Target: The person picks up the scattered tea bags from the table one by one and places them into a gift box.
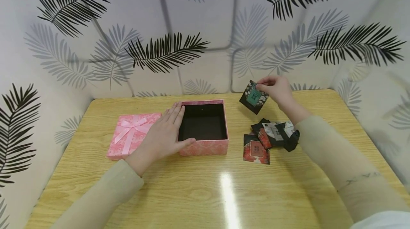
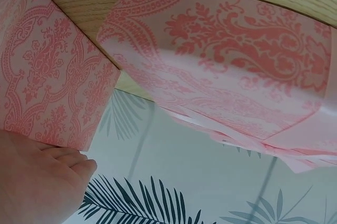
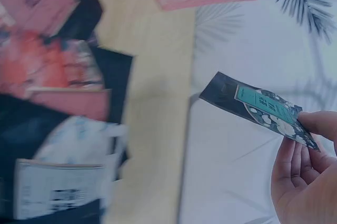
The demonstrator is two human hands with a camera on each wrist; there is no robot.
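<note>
A pink patterned box [image 1: 205, 147] with a black inside stands uncovered on the table. My left hand [image 1: 163, 134] rests along its left rim, fingers straight and thumb at the front edge; the left wrist view shows the hand [image 2: 39, 182] against the box's side [image 2: 47, 71]. To the right of the box, my right hand [image 1: 276, 88] pinches a small black sachet [image 1: 254, 97] with a green label by one corner, held above the table. In the right wrist view the thumb and fingers grip the sachet's [image 3: 263, 109] edge.
Left of the box lies its pink lid [image 1: 136, 129] with a ribbon bow. Several flat sachets, including one with a red label [image 1: 256, 150] and one with a white label [image 1: 272, 131], lie in a pile on the wooden table [image 1: 192, 193]. A leaf-patterned cloth [image 1: 205, 19] hangs behind.
</note>
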